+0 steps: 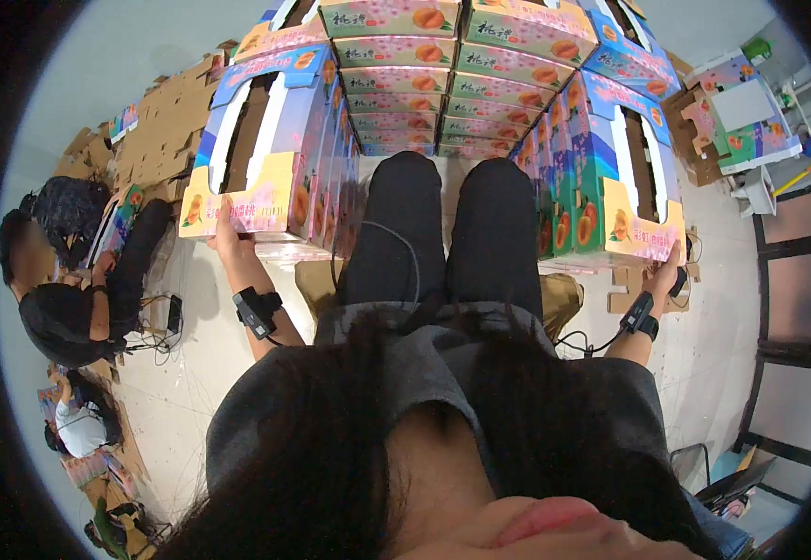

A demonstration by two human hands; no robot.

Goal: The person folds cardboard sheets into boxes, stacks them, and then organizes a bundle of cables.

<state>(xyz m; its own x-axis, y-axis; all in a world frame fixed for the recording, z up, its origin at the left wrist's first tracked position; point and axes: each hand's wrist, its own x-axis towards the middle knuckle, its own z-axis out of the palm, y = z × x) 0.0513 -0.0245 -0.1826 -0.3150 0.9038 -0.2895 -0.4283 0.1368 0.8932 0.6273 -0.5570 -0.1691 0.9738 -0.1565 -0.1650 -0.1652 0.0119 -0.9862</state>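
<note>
Left hand [225, 238] grips the bottom edge of the left box stack [270, 149], right hand [664, 273] holds the right box stack [615, 159], both on the floor [191, 373].

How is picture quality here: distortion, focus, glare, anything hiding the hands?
Head view: heavy fisheye bend, black vignette at the corners; light even, no harsh glare; hair near the lens is soft and fills the bottom; left hand and right hand at the printed cartons are small but sharp.

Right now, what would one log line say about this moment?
left hand: grips left boxes | right hand: grips right boxes | ahead: stacked boxes | nearby: seated person
</note>
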